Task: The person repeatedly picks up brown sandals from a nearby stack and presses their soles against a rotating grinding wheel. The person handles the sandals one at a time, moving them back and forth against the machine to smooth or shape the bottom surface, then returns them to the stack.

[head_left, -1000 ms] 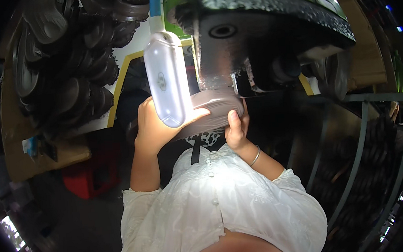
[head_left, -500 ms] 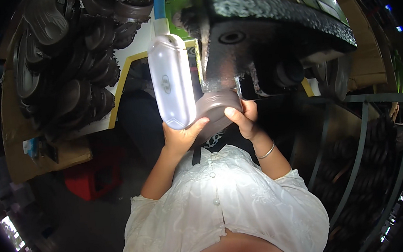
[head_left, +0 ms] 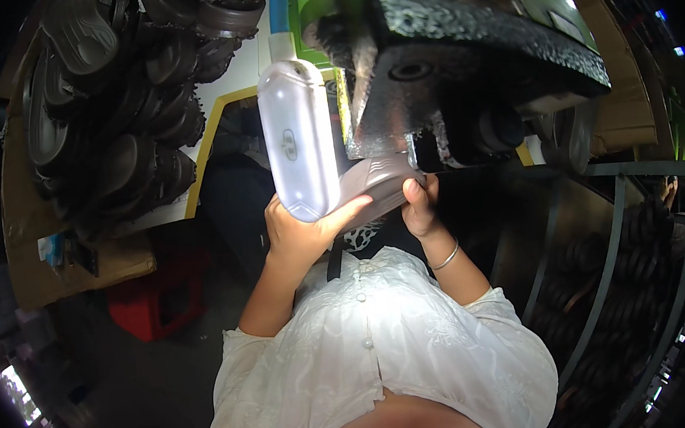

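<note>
Beneath the black head of a green machine, a brown moulded slipper is held between my two hands. My left hand grips its left end, with the thumb stretched along the near side; some fingers are hidden behind a lit white lamp. My right hand is closed on the slipper's right end, thumb in front and the other fingers largely hidden behind. The slipper's upper edge lies right by the machine's lower front part, and whether they touch I cannot tell.
Dark brown slippers with ragged edges are piled on the white, yellow-edged table at left. A red stool stands below. To the right, a metal rack holds many dark pieces, and cardboard stands behind the machine.
The slipper has turned in my hands, its right end now higher and its side more tilted. My left thumb reaches further right, and my right thumb is more upright.
</note>
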The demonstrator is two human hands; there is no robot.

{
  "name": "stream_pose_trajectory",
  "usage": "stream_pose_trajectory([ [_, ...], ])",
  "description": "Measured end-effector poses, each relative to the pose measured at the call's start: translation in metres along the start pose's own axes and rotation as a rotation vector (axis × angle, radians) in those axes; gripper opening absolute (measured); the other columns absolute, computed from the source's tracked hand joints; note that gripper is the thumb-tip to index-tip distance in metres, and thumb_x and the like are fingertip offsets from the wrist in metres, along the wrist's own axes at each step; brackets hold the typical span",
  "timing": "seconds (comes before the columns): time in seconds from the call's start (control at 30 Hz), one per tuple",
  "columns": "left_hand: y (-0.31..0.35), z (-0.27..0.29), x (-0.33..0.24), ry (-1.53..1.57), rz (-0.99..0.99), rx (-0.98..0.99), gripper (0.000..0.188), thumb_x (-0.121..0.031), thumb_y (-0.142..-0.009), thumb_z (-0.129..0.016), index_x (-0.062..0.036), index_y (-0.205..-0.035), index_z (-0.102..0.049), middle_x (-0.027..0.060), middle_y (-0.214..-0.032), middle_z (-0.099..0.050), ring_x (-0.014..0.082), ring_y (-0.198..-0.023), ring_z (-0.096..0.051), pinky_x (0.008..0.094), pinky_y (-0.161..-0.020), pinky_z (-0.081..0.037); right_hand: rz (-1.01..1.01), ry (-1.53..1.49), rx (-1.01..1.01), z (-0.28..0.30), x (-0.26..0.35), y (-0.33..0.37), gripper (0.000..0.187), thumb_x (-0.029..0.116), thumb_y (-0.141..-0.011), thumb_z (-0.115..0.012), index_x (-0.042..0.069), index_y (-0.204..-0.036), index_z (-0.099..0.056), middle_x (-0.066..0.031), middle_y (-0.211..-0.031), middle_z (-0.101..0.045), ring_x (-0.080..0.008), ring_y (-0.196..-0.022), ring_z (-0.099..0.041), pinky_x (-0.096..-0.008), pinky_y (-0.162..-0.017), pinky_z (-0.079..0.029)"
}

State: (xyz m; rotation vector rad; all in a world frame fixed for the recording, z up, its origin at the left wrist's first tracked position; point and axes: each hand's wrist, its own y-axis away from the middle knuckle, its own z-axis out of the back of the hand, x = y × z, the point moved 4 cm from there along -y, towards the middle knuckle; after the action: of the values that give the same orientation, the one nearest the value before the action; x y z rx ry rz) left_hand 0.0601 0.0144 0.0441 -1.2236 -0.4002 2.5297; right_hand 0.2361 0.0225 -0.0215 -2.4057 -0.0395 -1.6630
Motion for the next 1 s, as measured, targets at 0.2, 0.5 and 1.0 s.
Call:
stream_pose_trajectory([
  [0.2,0.004,0.001,0.002,0.052,0.062,0.003,0.034,-0.023,-0.065,-0.075,-0.0014,-0.088,-0.063,0.0113,-0.078,-0.062,0.0251,-0.067,-0.061,0.0319,-0.061,-0.047,-0.028,0.041,0.025,-0.007,0.009,-0.003,0.045,0.029,-0.084,-0.055,-0.007,-0.11,-0.049,-0.0067,-0.097,-0.056,-0.0123,-0.089,-0.05,-0.0252,-0.081,-0.039],
  [0.5,0.036,-0.02,0.022,0.279,0.203,-0.166,0.034,-0.026,-0.073,-0.072,0.0022,-0.089,-0.062,0.0108,-0.077,-0.062,0.0193,-0.07,-0.061,0.0293,-0.063,-0.046,-0.096,0.149,0.122,-0.019,0.023,-0.015,0.035,0.019,-0.08,-0.06,-0.005,-0.104,-0.053,-0.0045,-0.087,-0.059,-0.0082,-0.077,-0.051,-0.0216,-0.068,-0.041],
  [1.0,0.056,-0.099,0.083,1.203,0.798,-0.398,0.037,-0.032,-0.095,-0.037,-0.0011,-0.116,-0.041,0.013,-0.11,-0.053,0.0219,-0.099,-0.054,0.0342,-0.086,-0.044,-0.153,0.905,0.173,-0.005,-0.021,-0.003,0.09,0.043,-0.061,-0.075,-0.001,-0.127,-0.034,-0.022,-0.107,-0.051,-0.0318,-0.098,-0.053,-0.0356,-0.082,-0.043],
])
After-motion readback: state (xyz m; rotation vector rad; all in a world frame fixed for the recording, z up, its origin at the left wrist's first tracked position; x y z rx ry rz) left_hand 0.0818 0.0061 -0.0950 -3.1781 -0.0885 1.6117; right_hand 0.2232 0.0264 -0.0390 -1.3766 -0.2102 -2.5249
